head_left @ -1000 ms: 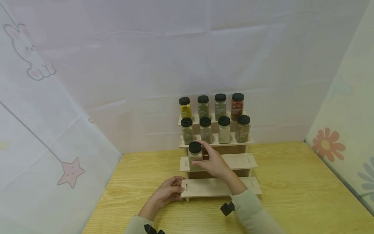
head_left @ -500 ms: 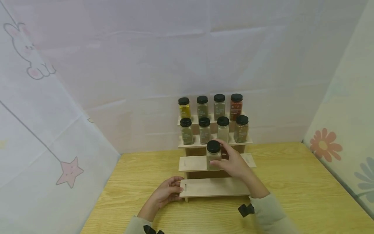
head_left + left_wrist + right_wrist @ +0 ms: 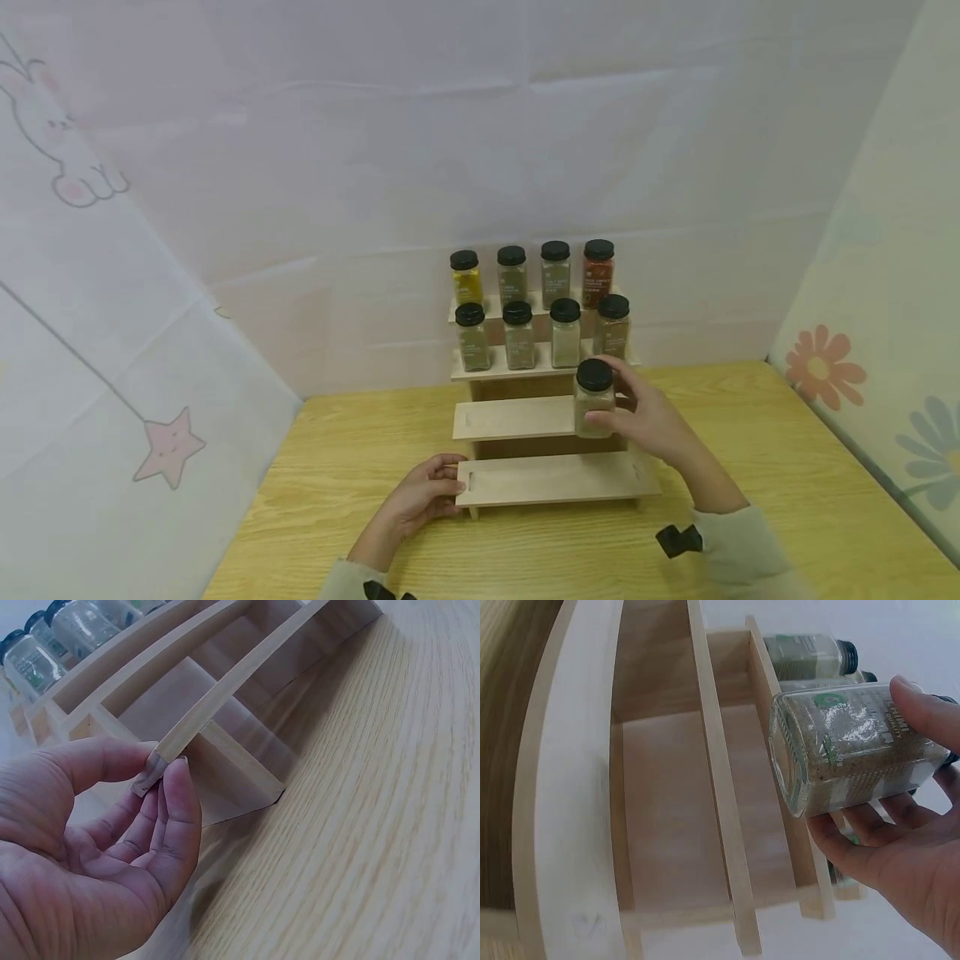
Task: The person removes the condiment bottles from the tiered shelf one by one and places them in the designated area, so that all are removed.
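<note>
Two hands at a stepped wooden spice rack on the table. Right hand grips a spice jar with black lid, fingers and thumb curled round the glass — jar upright, over the right end of the second step from the bottom; can't tell if its base touches the step. In the right wrist view the jar shows tan-grey powder and a printed label, thumb on top, fingers underneath. Left hand pinches the left end of the lowest step, thumb over the edge, fingers under it — plain in the left wrist view, hand on the board's corner. Eight other jars stand on the two upper steps, four per row, all black-lidded; top row runs yellow on the left to red on the right. Pale fabric backdrop behind, bunny and star prints left, flowers right
</note>
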`<action>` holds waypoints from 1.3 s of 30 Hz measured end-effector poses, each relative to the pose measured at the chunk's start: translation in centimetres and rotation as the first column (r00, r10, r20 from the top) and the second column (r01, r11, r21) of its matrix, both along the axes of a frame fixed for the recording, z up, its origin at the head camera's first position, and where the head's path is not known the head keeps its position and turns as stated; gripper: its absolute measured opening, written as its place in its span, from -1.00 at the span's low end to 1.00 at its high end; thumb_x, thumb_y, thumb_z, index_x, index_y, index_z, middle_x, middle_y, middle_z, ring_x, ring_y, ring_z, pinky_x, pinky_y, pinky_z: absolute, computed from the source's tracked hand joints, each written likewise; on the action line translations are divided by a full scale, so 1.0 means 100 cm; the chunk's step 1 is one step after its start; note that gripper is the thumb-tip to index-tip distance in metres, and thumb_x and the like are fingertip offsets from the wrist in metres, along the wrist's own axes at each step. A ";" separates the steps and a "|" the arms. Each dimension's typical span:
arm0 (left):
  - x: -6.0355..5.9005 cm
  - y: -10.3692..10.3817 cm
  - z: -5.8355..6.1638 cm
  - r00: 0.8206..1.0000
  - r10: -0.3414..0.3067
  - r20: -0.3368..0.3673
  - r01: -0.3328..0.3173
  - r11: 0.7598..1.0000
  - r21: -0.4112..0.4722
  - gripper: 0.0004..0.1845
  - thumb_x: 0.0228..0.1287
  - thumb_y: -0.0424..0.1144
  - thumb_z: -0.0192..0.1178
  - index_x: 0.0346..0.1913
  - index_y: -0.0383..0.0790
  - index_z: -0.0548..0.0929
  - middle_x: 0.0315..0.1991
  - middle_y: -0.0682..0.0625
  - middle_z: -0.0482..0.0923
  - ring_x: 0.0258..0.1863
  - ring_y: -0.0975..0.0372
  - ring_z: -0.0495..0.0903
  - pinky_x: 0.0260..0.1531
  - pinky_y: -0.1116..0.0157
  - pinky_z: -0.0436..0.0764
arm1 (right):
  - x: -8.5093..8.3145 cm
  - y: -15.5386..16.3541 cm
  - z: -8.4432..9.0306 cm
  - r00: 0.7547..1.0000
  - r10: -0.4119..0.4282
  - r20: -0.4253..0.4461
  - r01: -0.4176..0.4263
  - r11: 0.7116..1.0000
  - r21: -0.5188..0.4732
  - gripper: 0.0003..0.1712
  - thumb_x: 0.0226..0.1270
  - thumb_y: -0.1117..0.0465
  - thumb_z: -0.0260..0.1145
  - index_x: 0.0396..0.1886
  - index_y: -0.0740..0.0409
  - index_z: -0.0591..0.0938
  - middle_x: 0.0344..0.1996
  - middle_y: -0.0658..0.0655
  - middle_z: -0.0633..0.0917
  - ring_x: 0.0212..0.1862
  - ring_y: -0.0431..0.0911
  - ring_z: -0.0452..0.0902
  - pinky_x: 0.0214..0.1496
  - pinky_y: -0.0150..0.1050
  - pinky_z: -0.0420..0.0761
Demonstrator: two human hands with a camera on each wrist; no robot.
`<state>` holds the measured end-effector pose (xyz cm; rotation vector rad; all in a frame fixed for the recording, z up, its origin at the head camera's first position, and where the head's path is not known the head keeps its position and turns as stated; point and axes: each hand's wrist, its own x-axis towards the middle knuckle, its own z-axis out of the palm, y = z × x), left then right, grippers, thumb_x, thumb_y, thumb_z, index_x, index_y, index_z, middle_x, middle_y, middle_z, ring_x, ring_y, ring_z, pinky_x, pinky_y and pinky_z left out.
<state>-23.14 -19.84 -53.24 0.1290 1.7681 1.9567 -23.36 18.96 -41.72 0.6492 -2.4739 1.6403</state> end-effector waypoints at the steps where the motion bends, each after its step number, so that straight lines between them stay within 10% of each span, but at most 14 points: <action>1: 0.000 0.000 0.000 1.000 0.003 -0.003 -0.003 1.000 -0.002 -0.36 0.35 -0.40 0.26 0.42 -0.42 0.29 -0.06 -0.06 0.54 -0.25 0.24 0.62 -0.34 0.33 0.70 | 0.001 0.004 0.000 1.000 0.001 0.005 -0.001 1.000 -0.003 -0.06 0.25 0.12 0.52 0.56 -0.05 0.25 0.25 0.19 0.56 0.32 0.21 0.46 0.34 0.27 0.44; 12: 0.003 -0.002 -0.002 0.999 0.044 -0.010 -0.044 0.999 0.003 -0.34 0.33 -0.40 0.27 0.42 -0.45 0.27 -0.06 -0.08 0.56 -0.26 0.21 0.65 -0.37 0.35 0.70 | 0.001 0.039 0.003 1.000 -0.003 0.011 0.003 1.000 0.019 -0.07 0.32 0.16 0.47 0.59 -0.09 0.21 0.39 0.22 0.43 0.41 0.28 0.33 0.34 0.30 0.40; 19: 0.005 0.000 -0.001 0.999 0.052 -0.005 -0.052 0.999 0.003 -0.36 0.33 -0.40 0.27 0.41 -0.44 0.30 -0.06 -0.09 0.56 -0.26 0.20 0.65 -0.37 0.34 0.70 | 0.005 0.064 0.001 1.000 -0.026 -0.005 0.026 0.998 0.060 -0.08 0.36 0.16 0.43 0.60 -0.22 0.18 0.42 0.22 0.39 0.38 0.28 0.36 0.12 -0.33 0.61; 27: 0.004 0.002 0.000 0.999 0.044 -0.008 -0.044 0.999 0.002 -0.36 0.32 -0.41 0.27 0.41 -0.47 0.30 -0.08 -0.08 0.55 -0.26 0.22 0.64 -0.36 0.34 0.70 | 0.013 0.089 -0.005 0.998 -0.050 -0.036 0.052 0.997 0.057 -0.08 0.38 0.25 0.40 0.62 -0.13 0.17 0.36 -0.05 0.41 0.22 -0.50 0.38 0.09 -0.54 0.53; 39: 0.002 0.002 0.003 0.999 0.053 -0.004 -0.054 0.998 -0.021 -0.35 0.30 -0.42 0.29 0.42 -0.46 0.33 -0.08 -0.09 0.53 -0.27 0.22 0.63 -0.36 0.33 0.72 | 0.003 0.116 -0.020 0.998 -0.036 -0.061 0.039 0.998 0.053 -0.07 0.40 0.32 0.36 0.64 -0.06 0.13 0.35 -0.26 0.34 0.21 -0.57 0.34 0.05 -0.54 0.56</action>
